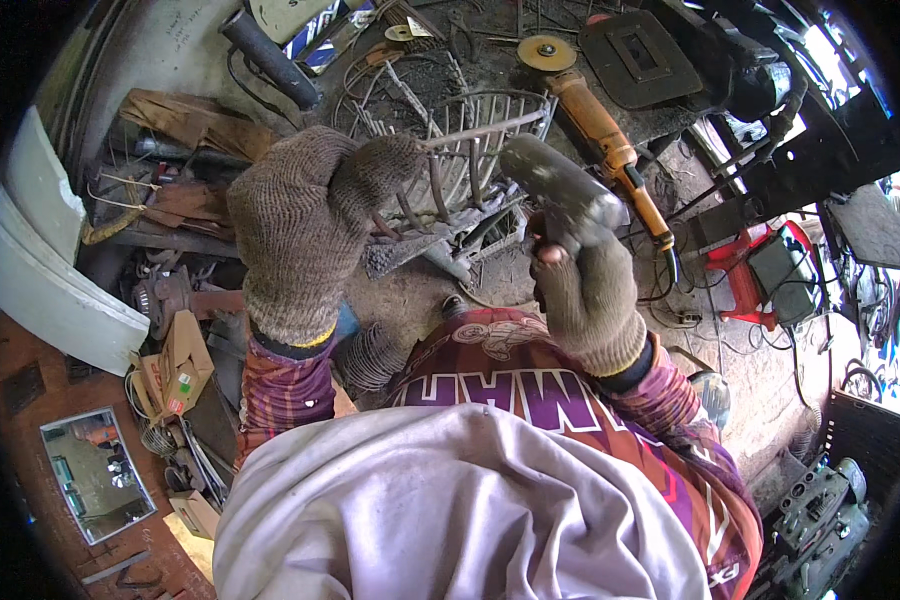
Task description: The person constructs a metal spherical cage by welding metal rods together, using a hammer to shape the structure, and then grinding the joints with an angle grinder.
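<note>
Ten o'clock, your left glove [298, 222] shows marled grey-brown ribbing, yellow at the cuff; your right glove [598, 305], three o'clock, runs paler tan-brown. One-thirty: dull grey hammer head [555, 185], orange-yellow angle grinder [598, 122]! Greyish-tan rod [490, 131] at twelve, white curved panel [60, 280] at nine, maroon jersey [440, 355] and pale lilac-grey cloth [450, 505] at six.

Near the upper middle of the frame, an orange angle grinder [592, 115] with a round tan disc [547, 53] lies at a slant, beside a dark square plate [653, 88] with a rectangular centre. At upper left, a dark metal cylinder [270, 60] leans above brown boards [192, 124]. A curved white panel [55, 275] fills the left edge; below it are an open cardboard box [180, 365] and a mirror-like rectangular pane [98, 475]. At right sits a red-and-grey case [755, 275]; at lower right, a grey-green machine [810, 520].
</note>
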The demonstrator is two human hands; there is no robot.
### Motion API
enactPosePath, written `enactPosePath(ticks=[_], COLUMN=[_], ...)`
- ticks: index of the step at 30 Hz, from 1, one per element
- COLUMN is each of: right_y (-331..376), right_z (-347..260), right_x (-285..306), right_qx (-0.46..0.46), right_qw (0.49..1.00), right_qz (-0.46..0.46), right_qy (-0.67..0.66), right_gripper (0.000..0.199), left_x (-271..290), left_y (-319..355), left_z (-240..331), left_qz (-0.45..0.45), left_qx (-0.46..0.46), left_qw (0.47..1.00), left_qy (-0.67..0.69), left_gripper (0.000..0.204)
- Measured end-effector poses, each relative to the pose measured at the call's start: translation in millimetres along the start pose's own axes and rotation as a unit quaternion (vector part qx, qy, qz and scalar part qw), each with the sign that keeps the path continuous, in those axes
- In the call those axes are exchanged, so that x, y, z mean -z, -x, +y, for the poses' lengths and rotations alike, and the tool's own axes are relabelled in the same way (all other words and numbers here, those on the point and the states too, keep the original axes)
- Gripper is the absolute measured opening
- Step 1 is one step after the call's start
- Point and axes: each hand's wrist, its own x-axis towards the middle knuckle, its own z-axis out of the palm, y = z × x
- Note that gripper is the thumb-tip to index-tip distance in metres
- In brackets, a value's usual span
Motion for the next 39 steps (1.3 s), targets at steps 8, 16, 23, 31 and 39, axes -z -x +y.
enactPosePath(ticks=[8, 16, 23, 31, 39], right_y=[-7, -8, -5, -2, -4], right_z=[-8, -10, -7, -24, -13], right_x=[47, 12, -1, 28, 7], right_qx=[0.245, 0.039, 0.051, 0.259, -0.003], right_qw=[0.832, 0.997, 0.997, 0.837, 0.994], right_qz=[-0.128, 0.03, 0.037, 0.01, 0.058], right_qy=[-0.481, -0.065, 0.047, -0.482, -0.088], right_gripper=[0.026, 0.039, 0.031, 0.021, 0.036], left_x=[4, -8, -3, -5, -11], left_y=[0, -10, -2, -5, 1], left_z=[-1, -16, -7, -9, -26], left_qz=[0.003, 0.082, 0.031, 0.035, 0.066], left_qx=[0.015, -0.04, 0.008, -0.003, -0.023], left_qw=[1.0, 0.996, 0.999, 0.999, 0.996], left_qy=[-0.007, 0.022, -0.008, 0.001, 0.048], left_gripper=[0.031, 0.037, 0.038, 0.036, 0.024])
